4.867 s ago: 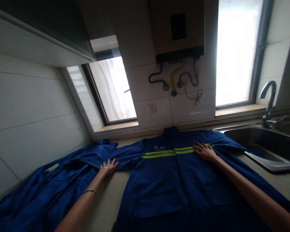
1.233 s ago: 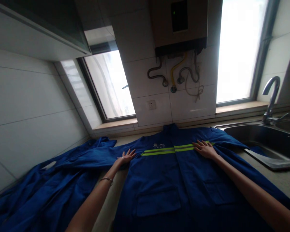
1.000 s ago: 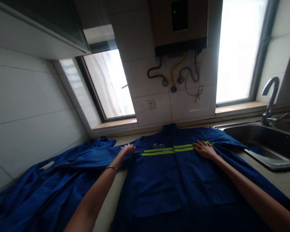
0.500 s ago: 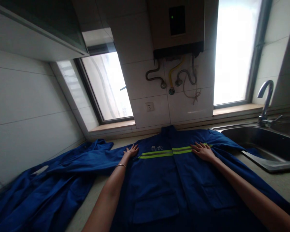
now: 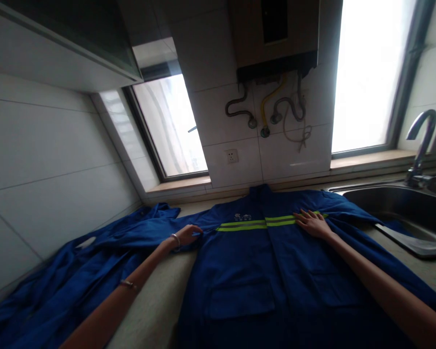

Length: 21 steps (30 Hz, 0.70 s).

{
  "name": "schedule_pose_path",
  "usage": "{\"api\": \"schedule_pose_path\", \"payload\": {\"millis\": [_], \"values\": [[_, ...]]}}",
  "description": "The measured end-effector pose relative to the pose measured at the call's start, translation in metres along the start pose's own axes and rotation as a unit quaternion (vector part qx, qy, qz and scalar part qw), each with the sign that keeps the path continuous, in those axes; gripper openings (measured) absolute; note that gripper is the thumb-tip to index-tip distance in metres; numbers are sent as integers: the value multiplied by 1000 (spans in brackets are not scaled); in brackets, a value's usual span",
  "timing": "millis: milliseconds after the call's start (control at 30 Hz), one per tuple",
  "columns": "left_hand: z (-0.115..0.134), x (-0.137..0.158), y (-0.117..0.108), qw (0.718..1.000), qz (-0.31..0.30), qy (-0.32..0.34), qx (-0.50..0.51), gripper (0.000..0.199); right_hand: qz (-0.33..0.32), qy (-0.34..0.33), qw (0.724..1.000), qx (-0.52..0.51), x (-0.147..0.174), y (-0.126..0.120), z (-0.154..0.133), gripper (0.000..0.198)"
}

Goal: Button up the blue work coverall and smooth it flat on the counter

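A blue work jacket (image 5: 240, 261) with a yellow-green reflective stripe across the chest lies spread front-up on the counter, its collar toward the wall. My left hand (image 5: 189, 235) is at the underarm where the sleeve on the left joins the body, fingers bent together on the cloth there; its fingertips are partly hard to make out. My right hand (image 5: 312, 224) lies flat, fingers stretched out, over the stripe on the right side of the chest. The sleeve on the left reaches toward more blue clothing (image 5: 90, 276) heaped along the left wall.
At the right, a steel sink (image 5: 381, 198) with a curved faucet (image 5: 419, 145) adjoins the jacket's shoulder. The pale counter (image 5: 148, 295) shows between the garments. A water heater (image 5: 276, 34) with pipes hangs on the wall, and a cabinet (image 5: 76, 43) juts out at upper left.
My left hand has left the chest and moved down to the underarm, its fingers drawing together. My right hand stays flat on the stripe. The view has shifted slightly left.
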<state>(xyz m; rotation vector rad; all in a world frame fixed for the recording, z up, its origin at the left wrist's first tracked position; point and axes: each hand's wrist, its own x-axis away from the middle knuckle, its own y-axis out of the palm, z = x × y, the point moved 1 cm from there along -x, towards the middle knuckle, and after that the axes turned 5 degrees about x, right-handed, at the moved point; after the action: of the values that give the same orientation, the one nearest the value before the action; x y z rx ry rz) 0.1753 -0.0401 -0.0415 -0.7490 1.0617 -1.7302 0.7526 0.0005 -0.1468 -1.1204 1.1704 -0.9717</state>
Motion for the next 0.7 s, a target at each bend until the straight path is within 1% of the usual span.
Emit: {"api": "schedule_pose_path", "payload": {"millis": [67,167,233,333,400,467,533,600,633,700], "values": [[4,11,12,999,42,12,-26,40,-3,-1,1000,-2,0,1,1,56],[14,16,26,992,97,39,-73,45,0,-2,1000,-1,0,1,1,56],[22,16,33,989,103,29,-99,45,5,-1,1000,0,1,0,0,55],[35,18,44,989,103,4,-104,30,6,0,1000,2,2,-2,-1,55],[42,24,53,989,105,20,-100,26,3,-3,1000,4,3,-3,-2,55],[46,32,62,990,105,46,-88,30,1,-2,1000,1,3,-2,-1,55],[45,41,67,993,97,57,-47,37,0,1,1000,-5,3,-1,0,55],[40,50,66,996,83,33,29,41,-9,4,1000,-12,2,-2,0,55],[35,54,63,995,78,0,68,40,-17,10,1000,-14,2,-5,-2,54],[22,64,48,985,88,-91,116,37,-24,25,999,-7,1,-16,-14,52]]}}
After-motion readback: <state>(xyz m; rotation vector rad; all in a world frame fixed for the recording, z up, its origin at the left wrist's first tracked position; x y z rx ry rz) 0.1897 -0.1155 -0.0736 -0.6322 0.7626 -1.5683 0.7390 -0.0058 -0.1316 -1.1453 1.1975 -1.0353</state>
